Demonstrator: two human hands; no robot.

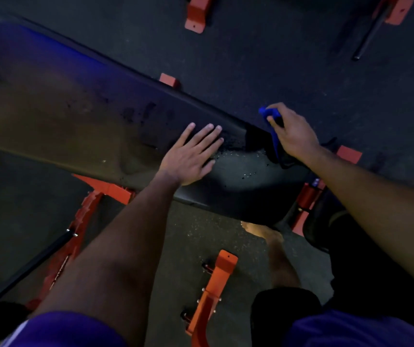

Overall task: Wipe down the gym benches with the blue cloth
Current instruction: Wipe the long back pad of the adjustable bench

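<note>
Counter (pixel 75 116): your black padded bench pad fills the left and middle of the view; its long axis runs from upper left down to lower right, the narrower end pointing lower right toward your right hand. Its surface looks scuffed, with pale specks near that end.
Frame (pixel 95 196): orange steel shows under the counter's near edge, and more orange pieces stand on the dark floor (pixel 276 58) around it.
Left hand (pixel 191 156): you lay it flat on the counter near the narrow end, palm down, fingers (pixel 207 135) straight and slightly apart, pointing up and right. It holds nothing.
Right hand (pixel 292 136): it sits at the counter's far edge, at the narrow end, fingers curled and clamped on the cloth.
Cloth (pixel 267 113): blue, bunched; a corner sticks out past your fingertips toward upper left, and a strip hangs down under your palm against the counter's edge.
</note>
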